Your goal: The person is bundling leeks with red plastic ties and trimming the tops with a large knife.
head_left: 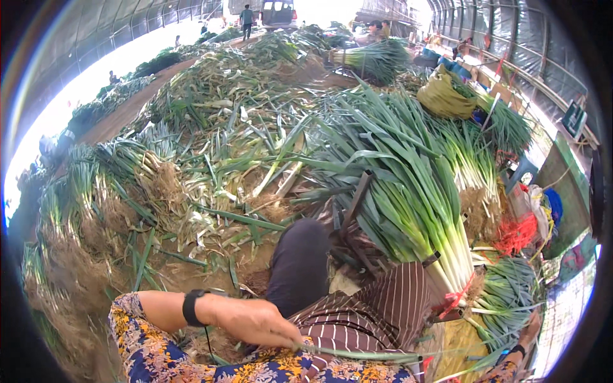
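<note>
Ahead and right of my left fingers (288,337), a red-tied leek bundle (415,217) is leaning; they're pinching a long green leaf (357,352) trailing rightward, while my right fingers (534,319) are showing beside other leeks (511,295), their grip escaping my view.

The green leaf (364,353) in your left hand (255,322) was blurred, lower centre. Your right hand (527,329) was indistinct, lower right.

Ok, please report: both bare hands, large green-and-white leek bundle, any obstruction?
Left hand apparently pinching long thin green leaf; right hand far right, grip unclear. Leek bundle slanting, red tie near roots. Dark metal bar beside it, possibly obstructing.
</note>
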{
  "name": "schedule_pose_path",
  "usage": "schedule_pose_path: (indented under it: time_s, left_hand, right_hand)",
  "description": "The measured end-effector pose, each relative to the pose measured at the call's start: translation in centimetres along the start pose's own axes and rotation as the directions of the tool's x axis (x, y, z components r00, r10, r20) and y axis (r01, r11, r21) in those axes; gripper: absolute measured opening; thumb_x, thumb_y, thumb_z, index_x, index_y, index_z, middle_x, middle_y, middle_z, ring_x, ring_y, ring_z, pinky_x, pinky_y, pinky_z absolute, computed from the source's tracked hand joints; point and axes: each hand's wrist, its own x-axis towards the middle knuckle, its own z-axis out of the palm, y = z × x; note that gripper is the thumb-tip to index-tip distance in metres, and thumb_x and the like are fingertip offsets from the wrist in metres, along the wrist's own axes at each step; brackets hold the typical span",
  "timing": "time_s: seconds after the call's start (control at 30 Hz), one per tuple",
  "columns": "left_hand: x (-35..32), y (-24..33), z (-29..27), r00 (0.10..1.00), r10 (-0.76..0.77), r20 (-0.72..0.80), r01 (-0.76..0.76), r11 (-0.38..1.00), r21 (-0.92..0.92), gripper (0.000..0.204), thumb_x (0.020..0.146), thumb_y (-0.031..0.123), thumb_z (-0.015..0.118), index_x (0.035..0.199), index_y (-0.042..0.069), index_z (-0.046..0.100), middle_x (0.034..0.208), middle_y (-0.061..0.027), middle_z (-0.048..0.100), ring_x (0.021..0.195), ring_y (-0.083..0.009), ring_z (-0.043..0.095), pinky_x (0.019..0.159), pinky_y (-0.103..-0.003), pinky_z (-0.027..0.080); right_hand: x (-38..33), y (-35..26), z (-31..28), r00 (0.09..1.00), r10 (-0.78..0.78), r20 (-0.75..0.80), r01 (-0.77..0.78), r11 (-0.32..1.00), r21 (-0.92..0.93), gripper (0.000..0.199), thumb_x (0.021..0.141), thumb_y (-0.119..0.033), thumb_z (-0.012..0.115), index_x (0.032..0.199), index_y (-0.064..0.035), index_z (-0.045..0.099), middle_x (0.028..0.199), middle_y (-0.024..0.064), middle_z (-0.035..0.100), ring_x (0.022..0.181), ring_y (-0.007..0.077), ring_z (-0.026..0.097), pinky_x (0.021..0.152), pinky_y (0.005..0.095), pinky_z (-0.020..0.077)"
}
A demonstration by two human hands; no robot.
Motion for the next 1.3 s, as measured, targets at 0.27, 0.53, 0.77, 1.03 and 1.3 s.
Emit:
schedule_pose_path:
  time_s: [0.27,0.53,0.77,1.03,1.3]
  left_hand:
    - [-4.5,-5.5,-6.3,0.734,-0.234,-0.637,0.587,0.69,0.423,0.008,0.075,0.011,0.062,0.082,0.008,0.064,0.066,-0.0099,0.061,0.059,-0.0245,0.059,0.056,-0.031,0.046]
    - [-11.5,-10.7,-9.0,0.529,0.177,-0.83,0.784,0.271,0.558,0.026,0.077,0.022,0.064,0.058,0.007,0.055,0.056,-0.0114,0.052,0.051,-0.0285,0.053,0.046,-0.036,0.039]
    - [-13.9,-9.3,-8.5,0.552,0.283,-0.784,0.804,0.066,0.59,0.039,0.078,0.026,0.062,0.048,0.01,0.044,0.047,-0.009,0.044,0.045,-0.0273,0.05,0.043,-0.037,0.037]
    - [-15.0,-9.8,-9.4,0.536,0.288,-0.793,0.816,0.065,0.575,0.038,0.08,0.025,0.061,0.048,0.01,0.047,0.047,-0.01,0.046,0.043,-0.0289,0.049,0.042,-0.037,0.038]
    - [-21.3,-12.2,-16.4,0.494,0.327,-0.806,0.848,0.024,0.53,0.026,0.077,0.024,0.062,0.057,0.01,0.055,0.056,-0.0108,0.055,0.053,-0.0295,0.057,0.046,-0.036,0.043]
  right_hand:
    - [-3.2,4.8,-3.3,0.994,0.105,-0.042,-0.105,0.994,-0.019,0.033,0.092,-0.025,0.041,0.095,0.0026,0.059,0.077,0.0197,0.06,0.071,0.028,0.056,0.067,0.0396,0.0414]
    - [-5.1,7.0,-4.1,0.984,0.167,-0.061,-0.168,0.986,-0.015,0.031,0.092,-0.023,0.041,0.093,0.0022,0.059,0.076,0.0189,0.059,0.07,0.0277,0.055,0.065,0.0393,0.0413]
    - [-6.3,7.9,-5.4,0.972,0.221,-0.085,-0.224,0.974,-0.031,0.029,0.092,-0.022,0.042,0.091,0.0018,0.058,0.074,0.0182,0.059,0.068,0.0273,0.055,0.063,0.039,0.0413]
    - [-5.1,7.4,-5.5,0.968,0.22,-0.123,-0.221,0.975,0.007,0.027,0.092,-0.021,0.042,0.088,0.0014,0.058,0.073,0.0174,0.058,0.066,0.027,0.055,0.061,0.0387,0.0411]
    - [2.8,-3.7,-1.4,0.98,-0.183,-0.082,0.2,0.897,0.394,0.018,0.087,-0.013,0.047,0.084,0.0,0.059,0.068,0.011,0.058,0.063,0.0212,0.054,0.058,0.0365,0.0411]
